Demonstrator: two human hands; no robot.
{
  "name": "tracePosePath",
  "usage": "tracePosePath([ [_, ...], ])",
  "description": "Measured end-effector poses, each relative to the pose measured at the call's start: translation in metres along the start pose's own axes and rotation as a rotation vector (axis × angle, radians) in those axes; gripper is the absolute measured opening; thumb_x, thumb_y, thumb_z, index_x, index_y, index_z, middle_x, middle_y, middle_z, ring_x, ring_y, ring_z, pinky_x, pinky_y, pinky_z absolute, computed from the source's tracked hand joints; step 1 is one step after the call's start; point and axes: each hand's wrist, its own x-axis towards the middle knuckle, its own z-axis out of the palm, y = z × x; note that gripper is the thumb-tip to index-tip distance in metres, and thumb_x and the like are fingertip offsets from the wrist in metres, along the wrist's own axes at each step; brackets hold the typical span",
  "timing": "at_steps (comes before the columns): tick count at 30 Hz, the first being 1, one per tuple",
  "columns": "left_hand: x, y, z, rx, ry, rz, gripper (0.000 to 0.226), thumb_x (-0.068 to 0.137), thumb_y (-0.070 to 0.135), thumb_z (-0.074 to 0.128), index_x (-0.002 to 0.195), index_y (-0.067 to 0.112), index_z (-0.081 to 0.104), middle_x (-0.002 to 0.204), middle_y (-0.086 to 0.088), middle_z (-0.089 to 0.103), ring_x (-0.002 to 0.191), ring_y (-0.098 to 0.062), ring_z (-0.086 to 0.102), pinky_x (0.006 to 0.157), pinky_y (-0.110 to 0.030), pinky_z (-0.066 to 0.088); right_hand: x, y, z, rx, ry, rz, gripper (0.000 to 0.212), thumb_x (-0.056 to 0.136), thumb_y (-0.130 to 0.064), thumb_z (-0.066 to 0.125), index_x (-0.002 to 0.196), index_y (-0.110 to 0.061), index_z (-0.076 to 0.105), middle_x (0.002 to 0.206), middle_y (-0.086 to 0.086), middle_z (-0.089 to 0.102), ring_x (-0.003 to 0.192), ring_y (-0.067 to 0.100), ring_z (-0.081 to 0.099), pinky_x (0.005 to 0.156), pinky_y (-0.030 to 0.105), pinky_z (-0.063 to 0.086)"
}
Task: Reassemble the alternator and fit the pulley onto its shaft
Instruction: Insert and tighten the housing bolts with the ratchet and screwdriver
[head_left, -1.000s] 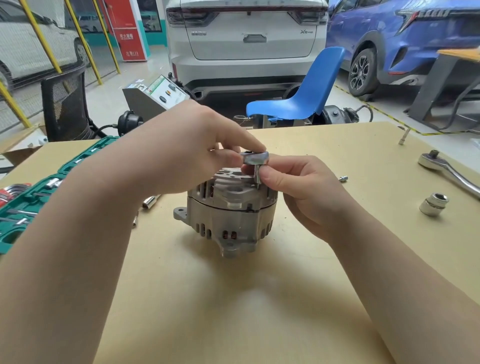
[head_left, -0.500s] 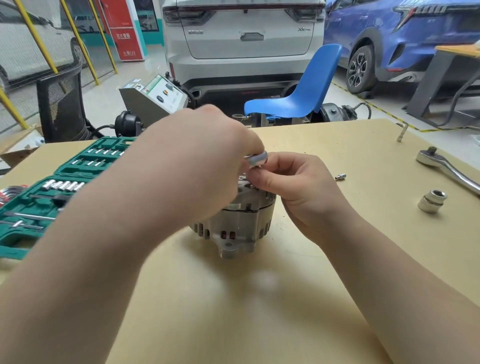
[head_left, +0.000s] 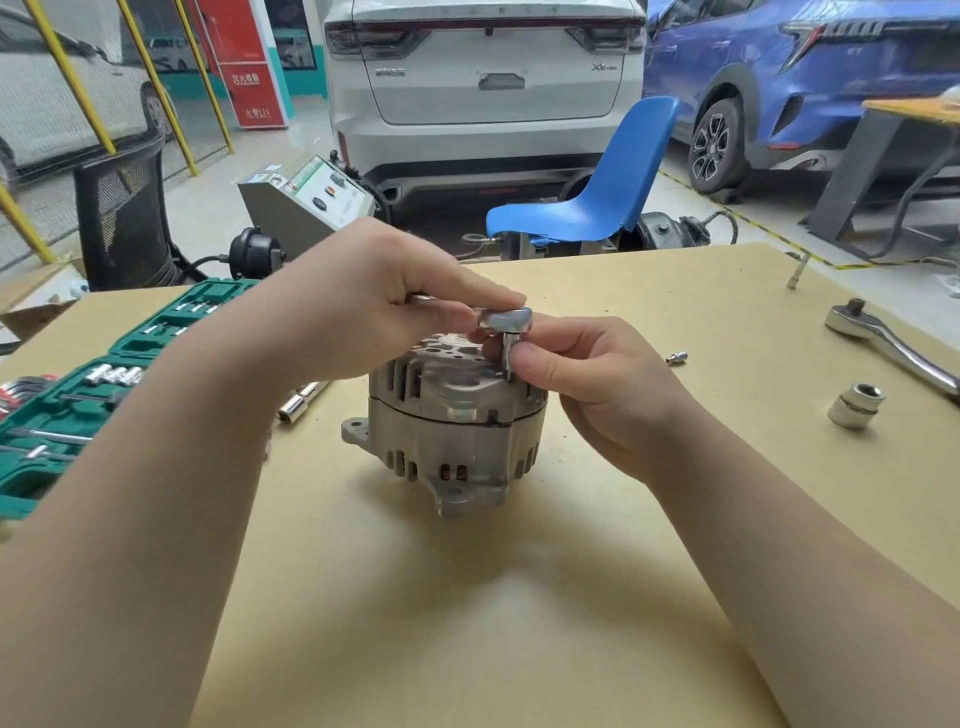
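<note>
The alternator was stood upright on the wooden table. A small ratchet with its socket was held upright on the housing's top right edge. Its handle was gripped by the left hand; the socket was pinched by the right hand. The pulley lay well apart, right.

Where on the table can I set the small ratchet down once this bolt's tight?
Bare table in front of the alternator, between both forearms. Another bare patch lies behind the loose socket, left of the big ratchet. The left side is crowded by the green socket case.
</note>
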Motion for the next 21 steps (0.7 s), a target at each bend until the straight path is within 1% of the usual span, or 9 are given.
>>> tracePosePath([
  [3, -0.002, 0.012, -0.002, 0.078, 0.012, 0.012, 0.038, 0.096, 0.015, 0.079, 0.124, 0.040, 0.078, 0.097, 0.038, 0.068, 0.085, 0.017, 0.065, 0.077, -0.003, 0.045, 0.002, 0.002, 0.000, 0.029, 0.033, -0.001, 0.026, 0.089, -0.012, 0.076, 0.107, 0.007, 0.077, 0.107, 0.011, 0.078, 0.105, 0.025, 0.069, 0.102, 0.043, 0.049],
  [6, -0.004, 0.041, -0.003, 0.401, -0.002, -0.014, 0.034, 0.101, 0.028, 0.071, 0.127, 0.049, 0.075, 0.101, 0.011, 0.078, 0.085, -0.014, 0.070, 0.075, -0.031, 0.056, 0.004, 0.007, 0.001, 0.052, 0.064, -0.020, 0.016, 0.084, -0.010, 0.079, 0.092, 0.003, 0.077, 0.092, 0.012, 0.076, 0.090, 0.023, 0.068, 0.085, 0.032, 0.053],
  [8, -0.001, 0.060, 0.007, 0.635, -0.027, -0.087, 0.029, 0.102, 0.031, 0.062, 0.123, 0.049, 0.070, 0.092, 0.004, 0.064, 0.078, -0.028, 0.061, 0.059, -0.031, 0.043, 0.005, 0.009, 0.002, 0.062, 0.084, -0.027, 0.010, 0.081, -0.010, 0.080, 0.089, -0.003, 0.079, 0.088, 0.013, 0.075, 0.087, 0.025, 0.068, 0.084, 0.034, 0.054],
  [10, 0.001, 0.074, 0.014, 0.790, -0.063, -0.129, 0.024, 0.101, 0.030, 0.060, 0.119, 0.044, 0.067, 0.080, 0.006, 0.048, 0.073, -0.027, 0.052, 0.051, -0.027, 0.027, 0.005, 0.010, 0.001, 0.064, 0.079, -0.030, 0.009, 0.081, -0.010, 0.080, 0.089, -0.007, 0.081, 0.090, 0.013, 0.076, 0.089, 0.026, 0.068, 0.088, 0.038, 0.053],
  [11, 0.001, 0.072, 0.013, 0.803, -0.054, -0.104, 0.027, 0.101, 0.030, 0.060, 0.121, 0.046, 0.068, 0.079, 0.008, 0.050, 0.077, -0.027, 0.054, 0.051, -0.027, 0.029, 0.005, 0.009, 0.000, 0.066, 0.071, -0.031, 0.010, 0.081, -0.010, 0.080, 0.090, -0.007, 0.081, 0.091, 0.013, 0.076, 0.089, 0.025, 0.068, 0.088, 0.036, 0.053],
  [12, 0.000, 0.064, 0.010, 0.759, -0.032, -0.058, 0.032, 0.101, 0.028, 0.063, 0.123, 0.049, 0.071, 0.082, 0.011, 0.060, 0.082, -0.027, 0.059, 0.054, -0.028, 0.038, 0.005, 0.008, -0.001, 0.068, 0.060, -0.030, 0.011, 0.081, -0.011, 0.080, 0.092, -0.007, 0.082, 0.092, 0.011, 0.077, 0.090, 0.023, 0.068, 0.087, 0.033, 0.054],
  [14, -0.002, 0.040, 0.001, 0.501, 0.027, 0.024, 0.036, 0.100, 0.023, 0.073, 0.125, 0.049, 0.077, 0.099, 0.011, 0.079, 0.095, -0.023, 0.072, 0.073, -0.035, 0.057, 0.003, 0.007, -0.001, 0.072, 0.024, -0.026, 0.016, 0.083, -0.015, 0.081, 0.099, -0.010, 0.083, 0.100, 0.008, 0.079, 0.097, 0.020, 0.071, 0.089, 0.028, 0.054],
  [17, -0.001, 0.004, 0.002, 0.081, 0.049, 0.055, 0.036, 0.094, 0.013, 0.081, 0.124, 0.033, 0.079, 0.107, 0.014, 0.081, 0.099, -0.002, 0.075, 0.088, -0.025, 0.059, 0.000, 0.006, -0.002, 0.041, -0.050, -0.029, 0.026, 0.093, -0.021, 0.071, 0.115, -0.011, 0.080, 0.120, 0.007, 0.077, 0.118, 0.022, 0.069, 0.105, 0.035, 0.051],
  [21, 0.002, -0.012, 0.009, -0.038, 0.049, 0.097, 0.034, 0.094, 0.013, 0.077, 0.126, 0.025, 0.079, 0.107, 0.013, 0.081, 0.100, -0.002, 0.075, 0.090, -0.019, 0.057, 0.001, 0.007, -0.007, -0.011, -0.073, -0.036, 0.028, 0.103, -0.013, 0.059, 0.122, -0.001, 0.075, 0.131, 0.009, 0.073, 0.131, 0.025, 0.062, 0.113, 0.044, 0.042],
])
